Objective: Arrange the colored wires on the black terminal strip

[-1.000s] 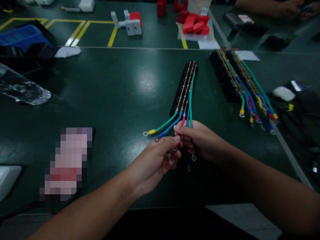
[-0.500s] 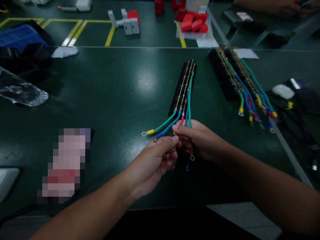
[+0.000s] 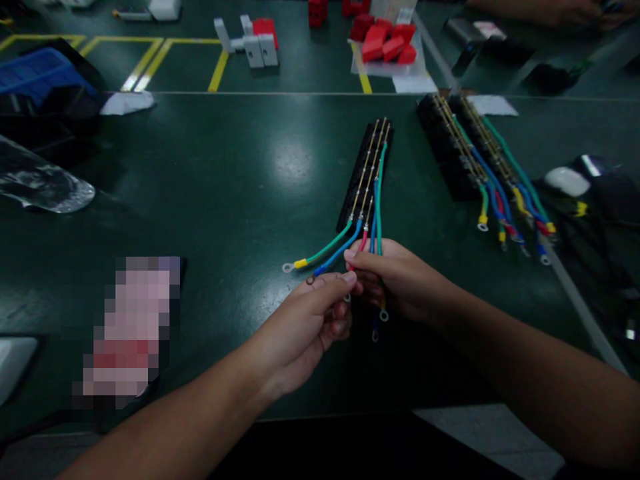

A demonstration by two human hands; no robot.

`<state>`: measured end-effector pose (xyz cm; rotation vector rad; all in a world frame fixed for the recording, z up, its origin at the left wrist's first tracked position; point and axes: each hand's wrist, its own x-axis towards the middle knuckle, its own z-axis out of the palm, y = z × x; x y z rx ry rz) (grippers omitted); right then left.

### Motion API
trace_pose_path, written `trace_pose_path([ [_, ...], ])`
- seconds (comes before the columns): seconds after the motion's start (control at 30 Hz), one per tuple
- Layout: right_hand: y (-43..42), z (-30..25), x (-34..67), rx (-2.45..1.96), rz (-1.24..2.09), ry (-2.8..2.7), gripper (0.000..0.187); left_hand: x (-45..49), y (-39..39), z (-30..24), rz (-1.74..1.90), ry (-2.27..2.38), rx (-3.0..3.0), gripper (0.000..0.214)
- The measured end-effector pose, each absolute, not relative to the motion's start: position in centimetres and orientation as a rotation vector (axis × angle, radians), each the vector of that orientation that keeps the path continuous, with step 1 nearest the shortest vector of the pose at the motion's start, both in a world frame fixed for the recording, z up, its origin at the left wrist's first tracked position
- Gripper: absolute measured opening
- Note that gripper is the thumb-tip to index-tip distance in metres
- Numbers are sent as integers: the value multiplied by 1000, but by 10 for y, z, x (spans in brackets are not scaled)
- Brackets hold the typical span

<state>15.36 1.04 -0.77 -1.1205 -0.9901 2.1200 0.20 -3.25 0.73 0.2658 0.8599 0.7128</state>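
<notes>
Red wire (image 3: 364,241) is pinched in the right grip (image 3: 357,260) and, towards its free end, in the left grip (image 3: 351,283). It looks light and bendable, slim enough to roll when squeezed; holding it mid-length should spare the metal joint (image 3: 366,228). Just beyond both grips, the black strip (image 3: 367,172) on the tabletop (image 3: 225,167) seems stiff, best steadied by its long edges.

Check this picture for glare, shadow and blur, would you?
Head view: glare whitens the green table left of the black strip; head view: shadow darkens it below the right hand; head view: another person's hand, upper right, looks dim and soft.
</notes>
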Motion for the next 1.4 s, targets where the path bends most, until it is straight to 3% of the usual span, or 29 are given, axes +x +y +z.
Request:
trace_pose_path([
  [1.4,11,-10,153,-1133,2103,-1051,22,2,-35,5,716,866,309,18],
])
